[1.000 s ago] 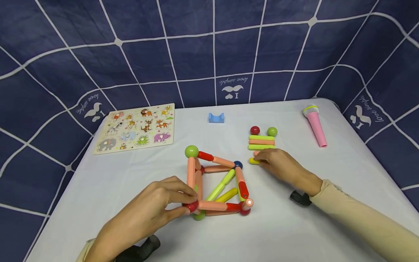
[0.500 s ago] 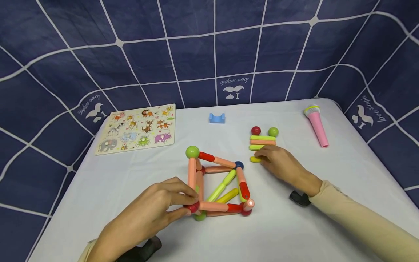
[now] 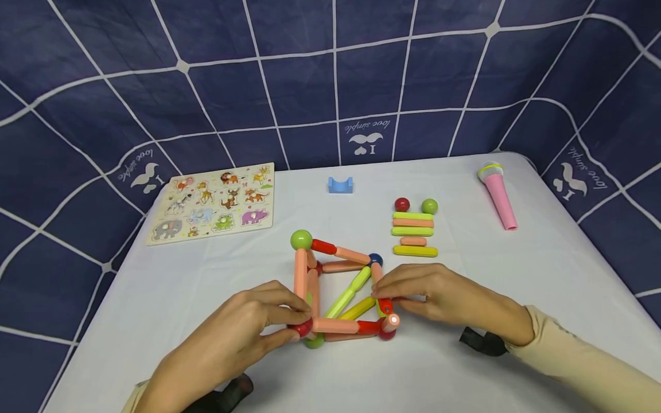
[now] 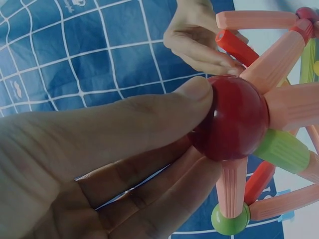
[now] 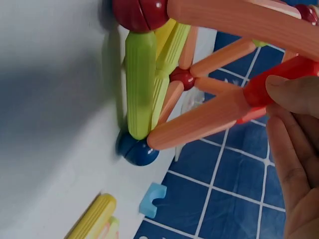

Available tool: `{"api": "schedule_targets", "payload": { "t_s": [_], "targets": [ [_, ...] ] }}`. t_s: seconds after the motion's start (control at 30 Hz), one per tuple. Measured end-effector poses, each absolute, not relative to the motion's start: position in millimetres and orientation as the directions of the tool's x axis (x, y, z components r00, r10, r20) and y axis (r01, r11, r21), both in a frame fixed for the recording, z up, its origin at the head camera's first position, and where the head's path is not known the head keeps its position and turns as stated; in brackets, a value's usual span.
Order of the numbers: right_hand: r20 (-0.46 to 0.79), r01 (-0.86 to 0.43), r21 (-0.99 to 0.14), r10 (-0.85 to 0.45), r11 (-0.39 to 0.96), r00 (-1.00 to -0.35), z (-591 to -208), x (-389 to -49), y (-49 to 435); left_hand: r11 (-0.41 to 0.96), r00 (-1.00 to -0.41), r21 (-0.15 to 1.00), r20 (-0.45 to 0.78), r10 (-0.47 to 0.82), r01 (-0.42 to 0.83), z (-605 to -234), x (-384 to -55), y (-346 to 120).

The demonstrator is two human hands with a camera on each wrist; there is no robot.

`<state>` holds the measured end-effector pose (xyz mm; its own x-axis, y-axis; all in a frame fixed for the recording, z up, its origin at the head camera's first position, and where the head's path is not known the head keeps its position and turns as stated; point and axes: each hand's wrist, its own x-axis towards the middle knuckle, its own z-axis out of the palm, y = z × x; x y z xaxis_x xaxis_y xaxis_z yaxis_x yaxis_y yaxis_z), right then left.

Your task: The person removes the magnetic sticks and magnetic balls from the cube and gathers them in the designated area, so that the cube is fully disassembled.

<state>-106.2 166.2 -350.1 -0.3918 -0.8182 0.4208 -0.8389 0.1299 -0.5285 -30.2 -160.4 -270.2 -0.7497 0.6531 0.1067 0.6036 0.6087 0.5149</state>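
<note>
A frame of magnetic rods and balls (image 3: 335, 326) stands on the table. My left hand (image 3: 232, 327) pinches the red ball (image 4: 234, 117) at its near left upper corner between thumb and fingers. Several salmon rods and a green one run out from around that ball. My right hand (image 3: 439, 292) is at the frame's right side, thumb and fingers pinching a short red rod (image 5: 279, 79). This red rod extends a salmon rod (image 5: 199, 117) that slants up from the blue ball (image 5: 139, 151). A green ball (image 3: 301, 240) tops the far left corner.
Loose rods lie in a stack right of the frame, a yellow rod (image 3: 415, 251) nearest, with a loose red ball (image 3: 402, 205) and green ball (image 3: 430, 206) behind. Farther out are an animal puzzle board (image 3: 212, 203), a blue cradle-shaped block (image 3: 340, 185) and a pink toy microphone (image 3: 500, 198).
My right hand has left the loose short salmon and yellow rods, uncovering them, and moved nearer and left to pinch the frame's red rod. My left hand keeps its hold on the red ball.
</note>
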Motion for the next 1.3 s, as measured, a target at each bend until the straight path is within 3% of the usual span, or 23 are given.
{"api": "schedule_targets", "payload": {
  "t_s": [0.33, 0.43, 0.5, 0.7, 0.77, 0.93, 1.13, 1.3],
  "targets": [
    [0.45, -0.877, -0.465, -0.819, 0.126, -0.356, -351.7, -103.2, 163.1, 0.62, -0.755, 0.509, 0.098, 0.648, 0.598, -270.9, -29.6, -160.8],
    [0.44, -0.861, -0.491, -0.816, 0.129, -0.374, -351.8, -102.7, 163.1, 0.624, -0.759, 0.512, 0.09, 0.645, 0.591, -270.8, -29.6, -161.0],
    [0.426, -0.834, -0.534, -0.806, 0.141, -0.41, -352.3, -102.8, 163.3, 0.622, -0.757, 0.51, 0.094, 0.646, 0.594, -271.0, -29.4, -161.2],
    [0.328, -0.64, -0.745, -0.731, 0.189, -0.598, -350.6, -103.7, 165.8, 0.617, -0.752, 0.504, 0.105, 0.65, 0.604, -271.2, -29.0, -161.6],
    [0.308, -0.605, -0.765, -0.701, 0.219, -0.643, -348.6, -104.6, 168.8, 0.619, -0.755, 0.507, 0.101, 0.648, 0.6, -270.9, -29.3, -161.7],
    [0.318, -0.606, -0.709, -0.604, 0.36, -0.731, -347.3, -110.1, 179.8, 0.62, -0.757, 0.513, 0.097, 0.646, 0.594, -270.2, -29.7, -161.2],
    [0.257, -0.508, -0.679, -0.478, 0.529, -0.84, -353.5, -123.6, 198.7, 0.626, -0.763, 0.516, 0.089, 0.64, 0.585, -269.8, -29.4, -160.9],
    [0.243, -0.508, -0.546, -0.455, 0.666, -0.857, -362.0, -148.1, 227.9, 0.626, -0.762, 0.514, 0.087, 0.642, 0.587, -269.7, -29.6, -161.6]
  ]
}}
